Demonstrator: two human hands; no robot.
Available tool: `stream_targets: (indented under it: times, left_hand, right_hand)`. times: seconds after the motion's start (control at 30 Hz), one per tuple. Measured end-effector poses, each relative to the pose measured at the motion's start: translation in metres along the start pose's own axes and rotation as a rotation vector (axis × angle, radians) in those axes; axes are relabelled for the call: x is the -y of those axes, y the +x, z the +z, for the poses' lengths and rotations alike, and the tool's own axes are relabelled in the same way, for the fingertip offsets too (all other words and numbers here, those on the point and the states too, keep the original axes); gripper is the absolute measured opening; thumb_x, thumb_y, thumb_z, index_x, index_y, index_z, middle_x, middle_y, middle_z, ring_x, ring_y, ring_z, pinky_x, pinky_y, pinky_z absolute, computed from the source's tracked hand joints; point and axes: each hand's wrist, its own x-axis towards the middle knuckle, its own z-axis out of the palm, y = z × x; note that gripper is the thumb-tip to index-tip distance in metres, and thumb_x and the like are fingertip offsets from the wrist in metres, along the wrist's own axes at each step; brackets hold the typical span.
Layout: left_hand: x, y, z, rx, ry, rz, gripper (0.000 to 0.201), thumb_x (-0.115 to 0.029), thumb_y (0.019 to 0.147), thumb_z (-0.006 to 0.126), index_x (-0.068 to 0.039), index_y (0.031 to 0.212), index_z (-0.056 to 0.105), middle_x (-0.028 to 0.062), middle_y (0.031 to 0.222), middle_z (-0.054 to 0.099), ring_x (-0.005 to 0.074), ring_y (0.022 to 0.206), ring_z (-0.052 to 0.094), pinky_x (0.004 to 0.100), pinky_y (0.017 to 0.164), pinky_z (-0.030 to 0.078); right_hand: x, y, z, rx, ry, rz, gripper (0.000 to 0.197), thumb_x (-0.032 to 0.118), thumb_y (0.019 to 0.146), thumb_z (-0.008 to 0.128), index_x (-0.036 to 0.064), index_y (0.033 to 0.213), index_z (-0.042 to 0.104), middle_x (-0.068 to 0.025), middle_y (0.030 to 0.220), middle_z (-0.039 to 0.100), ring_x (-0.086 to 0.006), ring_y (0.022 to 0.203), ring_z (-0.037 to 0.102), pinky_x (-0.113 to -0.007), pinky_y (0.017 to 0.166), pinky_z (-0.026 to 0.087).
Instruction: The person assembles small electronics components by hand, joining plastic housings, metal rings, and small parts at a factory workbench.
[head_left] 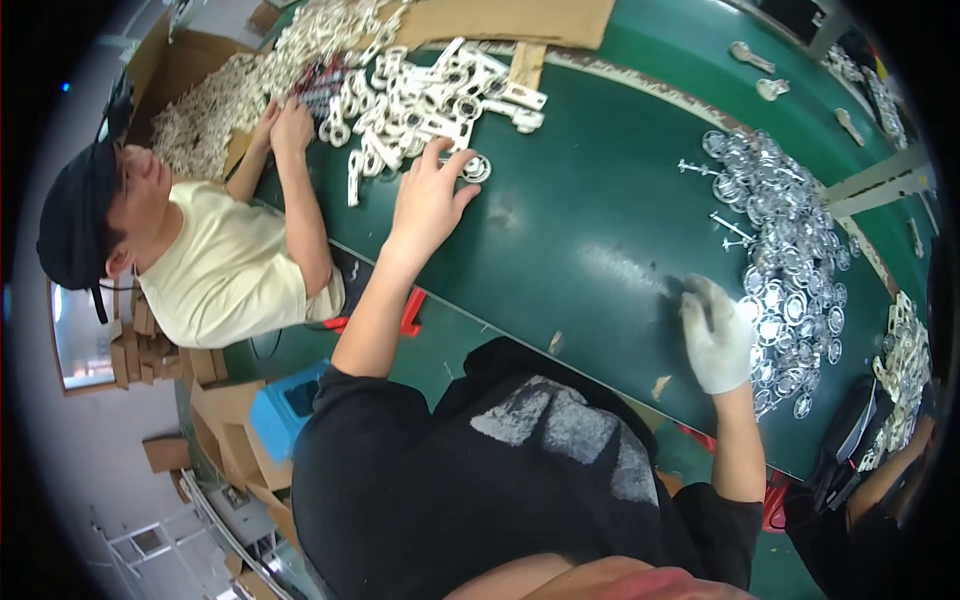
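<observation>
My bare left hand [430, 200] is over the near edge of a heap of white plastic parts [415, 105], fingers spread and thumb apart. Just by its fingertips lies a white part with a round ring end [477, 168]; whether they touch it I cannot tell. My right hand [718, 335], in a white glove, hovers at the left side of a pile of clear round plastic discs [785, 250]. Its fingers are stretched out and a little apart, with nothing visible in them. A few clear pieces with thin stems [733, 232] stick out from that pile.
The green table [570, 210] stretches between the two piles. At the left a co-worker [220, 250] in a cap handles parts beside a big white heap [215, 110]. Cardboard [510, 20] lies at the far edge. Another person's arm [895, 470] shows at the right by more white parts [900, 370].
</observation>
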Motion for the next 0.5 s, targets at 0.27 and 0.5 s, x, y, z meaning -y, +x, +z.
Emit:
stream_targets:
  times: [0.27,0.5]
  left_hand:
    - [-0.057,0.009,0.010,0.034,-0.449,0.056,0.035,-0.010,0.080,0.083,-0.004,0.106,0.061,0.0085,0.096,0.065,0.0230,0.080,0.066,0.0324,0.074,0.053]
    - [-0.171,0.036,0.031,0.562,-1.649,0.330,0.056,-0.002,0.094,0.069,-0.001,0.146,0.048,0.0075,0.138,0.052,0.0184,0.122,0.059,0.0334,0.103,0.049]
  right_hand:
    - [0.005,0.003,-0.003,0.051,0.086,0.125,0.021,0.009,0.090,0.072,0.0006,0.109,0.072,-0.0187,0.096,0.075,-0.0326,0.086,0.074,-0.036,0.078,0.058]
    - [0.032,0.025,-0.015,0.070,0.083,0.006,0.064,0.021,0.081,0.082,0.0022,0.136,0.055,-0.0184,0.111,0.069,-0.0327,0.107,0.068,-0.040,0.093,0.054]
